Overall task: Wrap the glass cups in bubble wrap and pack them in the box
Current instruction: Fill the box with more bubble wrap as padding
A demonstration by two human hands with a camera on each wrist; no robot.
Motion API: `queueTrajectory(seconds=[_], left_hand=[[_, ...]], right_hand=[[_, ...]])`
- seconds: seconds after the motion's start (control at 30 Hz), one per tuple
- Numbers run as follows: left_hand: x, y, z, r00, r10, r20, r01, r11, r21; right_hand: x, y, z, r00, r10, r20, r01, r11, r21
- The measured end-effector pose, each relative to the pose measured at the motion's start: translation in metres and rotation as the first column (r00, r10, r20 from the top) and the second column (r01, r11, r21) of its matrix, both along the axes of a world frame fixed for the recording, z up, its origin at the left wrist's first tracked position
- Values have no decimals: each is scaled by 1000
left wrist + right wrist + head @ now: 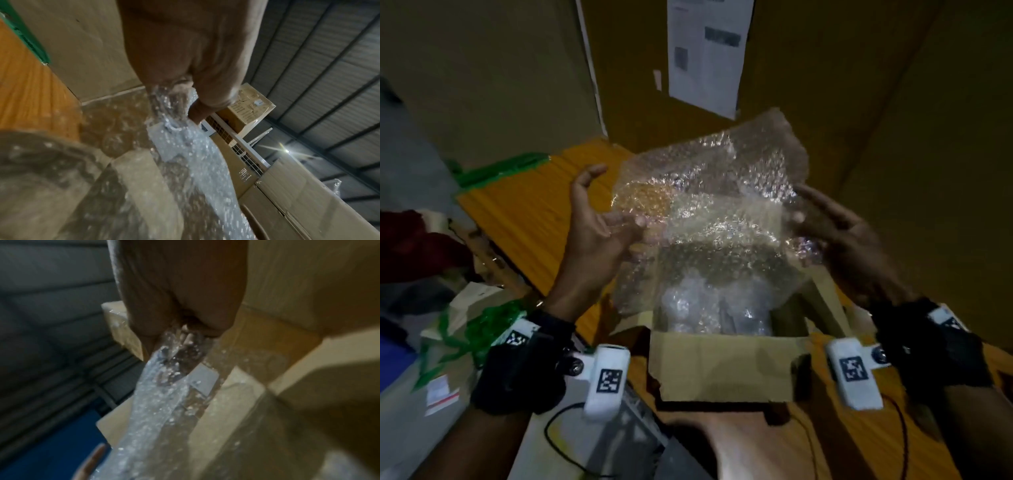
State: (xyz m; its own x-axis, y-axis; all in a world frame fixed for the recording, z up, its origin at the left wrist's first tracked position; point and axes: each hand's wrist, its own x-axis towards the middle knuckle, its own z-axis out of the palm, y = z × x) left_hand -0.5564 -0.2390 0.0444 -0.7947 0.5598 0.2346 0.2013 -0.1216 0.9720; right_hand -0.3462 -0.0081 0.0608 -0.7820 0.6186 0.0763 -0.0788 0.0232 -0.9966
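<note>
A clear sheet of bubble wrap (709, 205) is stretched in the air above an open cardboard box (722, 366). My left hand (599, 219) pinches the sheet's left edge between thumb and fingers, as the left wrist view shows where the bubble wrap (185, 146) leaves my left hand (185, 91). My right hand (828, 222) holds the right edge; in the right wrist view the bubble wrap (160, 386) runs out from under my right hand (185, 318). Inside the box lie bundles wrapped in bubble wrap (709, 308); the glass within them is hidden.
The box stands on an orange wood-grain table (524, 212). Tall cardboard cartons (482, 75) rise behind it, one bearing a white paper label (705, 51). Green tape scraps (472, 329) and packaging clutter lie at the left. A black cable (558, 445) loops near the front edge.
</note>
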Motion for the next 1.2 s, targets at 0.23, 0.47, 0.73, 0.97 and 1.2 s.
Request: queueTrajectory(seconds=[0.23,0.47,0.73,0.97,1.2], left_hand=[[-10,3,0,965,-201,-169,183,976,-114],[-13,6,8,956,-161,-246,104,968,-227],[-23,3,16,895,-250,-370,96,916,-388],[-21,8,22,973,-205,-104,179,960,-214],[-32,31,-23,940,-220,-259,52,846,-531]], right_hand=[[15,12,1,996,-79,-28,83,973,216],[30,19,12,992,-118,52,80,881,466],[37,24,18,975,-178,132,33,708,706],[34,24,27,993,-92,68,67,948,310],[2,40,-11,936,-59,346,-35,965,260]])
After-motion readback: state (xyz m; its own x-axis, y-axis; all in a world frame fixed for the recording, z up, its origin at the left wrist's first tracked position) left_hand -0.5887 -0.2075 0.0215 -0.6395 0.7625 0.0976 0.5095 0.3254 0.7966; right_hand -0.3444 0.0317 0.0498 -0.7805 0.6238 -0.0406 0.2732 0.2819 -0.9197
